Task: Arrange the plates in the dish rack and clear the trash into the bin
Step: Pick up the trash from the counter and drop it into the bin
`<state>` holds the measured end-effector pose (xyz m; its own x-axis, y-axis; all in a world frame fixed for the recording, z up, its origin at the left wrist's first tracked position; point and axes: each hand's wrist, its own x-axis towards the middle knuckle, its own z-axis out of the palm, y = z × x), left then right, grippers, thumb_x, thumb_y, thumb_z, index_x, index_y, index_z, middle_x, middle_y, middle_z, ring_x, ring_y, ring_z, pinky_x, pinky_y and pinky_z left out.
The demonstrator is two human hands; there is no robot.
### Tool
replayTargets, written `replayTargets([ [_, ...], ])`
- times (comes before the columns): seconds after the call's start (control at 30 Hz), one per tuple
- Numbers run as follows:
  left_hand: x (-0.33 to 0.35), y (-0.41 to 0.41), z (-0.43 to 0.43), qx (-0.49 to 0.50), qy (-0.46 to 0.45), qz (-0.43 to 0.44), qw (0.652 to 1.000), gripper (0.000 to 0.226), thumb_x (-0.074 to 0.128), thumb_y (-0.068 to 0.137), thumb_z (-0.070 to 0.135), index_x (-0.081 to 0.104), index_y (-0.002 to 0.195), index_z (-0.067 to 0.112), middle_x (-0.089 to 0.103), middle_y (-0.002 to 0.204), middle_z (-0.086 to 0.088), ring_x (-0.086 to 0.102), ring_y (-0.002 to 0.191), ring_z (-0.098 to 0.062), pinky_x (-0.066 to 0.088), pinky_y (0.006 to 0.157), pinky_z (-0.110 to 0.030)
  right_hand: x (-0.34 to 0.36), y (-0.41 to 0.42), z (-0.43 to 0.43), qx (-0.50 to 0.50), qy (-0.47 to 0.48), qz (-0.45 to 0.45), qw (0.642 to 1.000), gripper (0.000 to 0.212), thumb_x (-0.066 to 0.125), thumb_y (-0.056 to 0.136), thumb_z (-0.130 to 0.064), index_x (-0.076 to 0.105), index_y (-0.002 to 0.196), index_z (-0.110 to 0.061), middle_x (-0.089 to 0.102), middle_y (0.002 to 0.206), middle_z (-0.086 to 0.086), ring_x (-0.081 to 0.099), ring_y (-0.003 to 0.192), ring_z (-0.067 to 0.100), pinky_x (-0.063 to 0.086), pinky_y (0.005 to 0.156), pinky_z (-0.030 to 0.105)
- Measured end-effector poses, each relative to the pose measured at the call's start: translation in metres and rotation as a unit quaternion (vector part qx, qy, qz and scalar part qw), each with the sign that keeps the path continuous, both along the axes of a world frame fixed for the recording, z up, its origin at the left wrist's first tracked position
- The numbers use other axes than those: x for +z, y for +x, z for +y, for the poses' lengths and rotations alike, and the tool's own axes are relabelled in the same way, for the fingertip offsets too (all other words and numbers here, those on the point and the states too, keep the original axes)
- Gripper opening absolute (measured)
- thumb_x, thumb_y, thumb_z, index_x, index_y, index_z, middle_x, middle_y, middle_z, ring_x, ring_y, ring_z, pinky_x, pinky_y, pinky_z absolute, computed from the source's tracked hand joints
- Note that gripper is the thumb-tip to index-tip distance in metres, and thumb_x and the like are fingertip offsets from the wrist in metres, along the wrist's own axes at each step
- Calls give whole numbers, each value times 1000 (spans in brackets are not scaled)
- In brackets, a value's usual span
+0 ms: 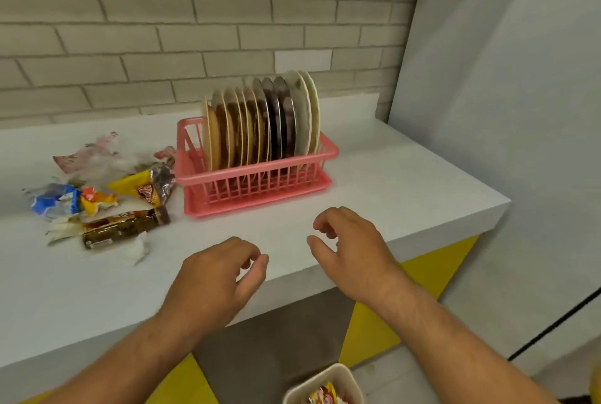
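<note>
A pink dish rack (227, 177) stands on the white counter (390, 182), filled with several plates (260, 124) standing on edge, beige, brown and dark ones. Left of the rack lies a heap of trash wrappers (107, 195), blue, yellow, orange and brown. My left hand (218, 280) hovers over the counter's front, fingers loosely curled, holding nothing. My right hand (351, 247) is beside it, just in front of the rack, fingers apart and empty. A beige bin (325, 381) sits on the floor below, with a wrapper (325, 395) in it.
A brick wall backs the counter. The counter's right end meets a grey wall. Below the front edge are yellow and brown cabinet panels (374, 329). A black cable (553, 325) runs along the floor at the right.
</note>
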<state>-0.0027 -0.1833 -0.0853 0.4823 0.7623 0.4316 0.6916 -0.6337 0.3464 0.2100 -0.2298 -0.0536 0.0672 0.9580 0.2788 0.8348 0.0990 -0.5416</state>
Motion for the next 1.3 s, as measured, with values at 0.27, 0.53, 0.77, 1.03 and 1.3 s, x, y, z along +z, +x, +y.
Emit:
replayTargets([
  [0.27,-9,-104,79,-19,4,8,1000,43,32,85,60,64,84,31,54,73,20,54,65,-6,44,56,-21,-23,-117,57,1,-35,-8,999,22,54,94,-36,53,113,-26,46,105,-17,49,101,5,42,87,18],
  [0.53,-24,-206,149,-18,-12,-3,1000,37,38,84,58,64,84,31,50,72,19,48,65,-3,31,57,-11,-54,-236,122,24,-122,-15,992,42,52,94,-42,44,131,-27,44,133,-10,47,119,11,42,98,27],
  [0.77,-24,-236,189,-5,14,-24,1000,30,46,84,46,65,82,23,57,75,10,53,74,-13,42,60,-25,-83,-295,174,22,-180,-151,972,48,44,95,-47,42,134,-19,45,126,4,46,112,26,45,86,40],
  [1.03,-24,-197,219,4,-67,116,991,44,50,88,52,54,119,22,55,117,2,47,109,-19,42,78,-33,-94,-292,156,55,-166,-158,972,31,31,102,-28,48,123,-11,49,120,5,47,107,22,42,86,34],
  [1.3,-35,-205,206,20,-157,237,959,44,51,86,46,43,120,20,51,112,-2,52,96,-21,39,68,-31,-81,-261,148,5,-182,-69,981,33,35,97,-11,44,127,-21,50,122,-4,49,101,14,35,81,21],
])
